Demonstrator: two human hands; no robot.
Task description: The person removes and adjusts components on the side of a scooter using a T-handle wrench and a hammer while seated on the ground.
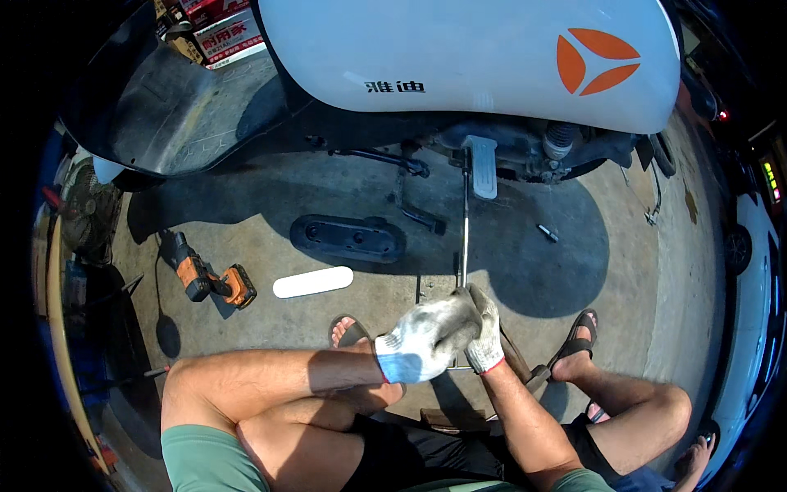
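Note:
Both my hands wear white work gloves with dark-stained fingers. My left hand (430, 334) and my right hand (485, 330) are closed together around the near end of a long-shafted wrench (466, 238). Its handle is hidden in the gloves. The bright metal shaft points straight away from me, its dark far end beside a grey footrest (484, 168) low on a scooter's side. What that tip touches is too small to tell. Above hangs the scooter's white body panel (467, 49) with an orange emblem.
An orange and black cordless drill (206, 277), a white rounded strip (313, 282) and a black oval cover (348, 238) lie on the concrete floor to the left. A small metal piece (548, 233) lies to the right. A fan (86, 205) stands far left; a white car (746, 328) is far right.

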